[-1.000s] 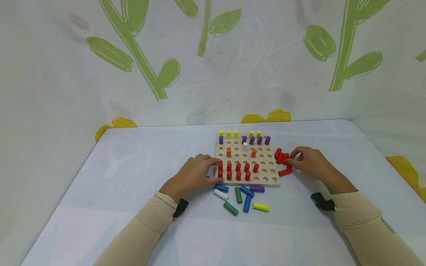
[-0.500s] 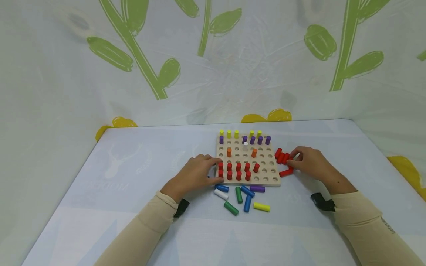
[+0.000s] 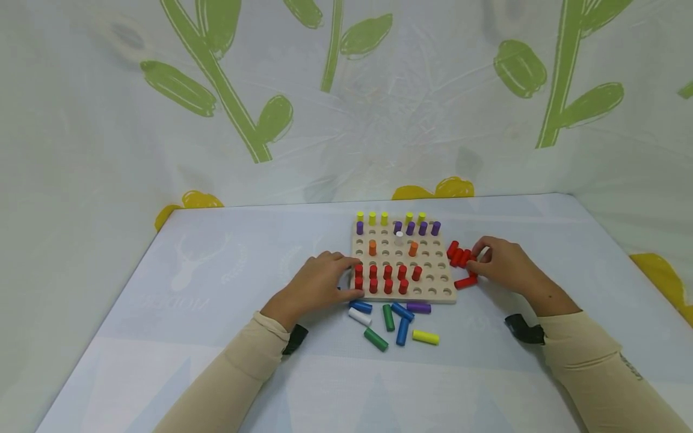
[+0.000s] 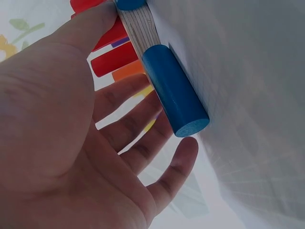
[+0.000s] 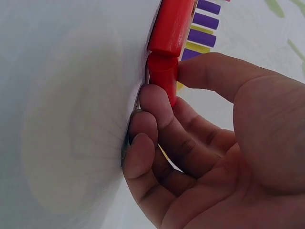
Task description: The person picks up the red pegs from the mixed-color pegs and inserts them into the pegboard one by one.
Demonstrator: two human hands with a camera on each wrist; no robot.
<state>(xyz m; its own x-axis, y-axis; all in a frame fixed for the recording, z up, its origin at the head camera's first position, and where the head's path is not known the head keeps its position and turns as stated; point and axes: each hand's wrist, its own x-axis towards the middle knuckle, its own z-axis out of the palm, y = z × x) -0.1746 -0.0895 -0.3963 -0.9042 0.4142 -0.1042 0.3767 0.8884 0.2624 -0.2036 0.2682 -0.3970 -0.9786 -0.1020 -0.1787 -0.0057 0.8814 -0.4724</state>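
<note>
A wooden pegboard [image 3: 441, 276] lies on the table, holding upright red, orange, white, purple and yellow pegs. My left hand [image 3: 316, 282] rests at its left edge, thumb by the front corner and index finger beside the red pegs [image 3: 387, 279]. In the left wrist view the fingers are spread and extended, near a blue peg [image 4: 174, 90] lying along the board. Right of the board, my right hand [image 3: 503, 261] pinches a red peg [image 5: 163, 74] between thumb and fingers, its end against another red peg [image 5: 171, 26]. Several loose red pegs [image 3: 456, 257] lie beside that hand.
In front of the board lie loose pegs: blue [image 3: 402, 331], green [image 3: 376, 339], white [image 3: 360, 317], purple [image 3: 418, 308] and yellow [image 3: 425, 337]. A wall with printed green leaves [image 3: 178, 87] rises behind the table [image 3: 260, 231].
The loose red peg nearest the board's right edge has shifted very slightly right beside my right hand. Both hands stay almost in place.
</note>
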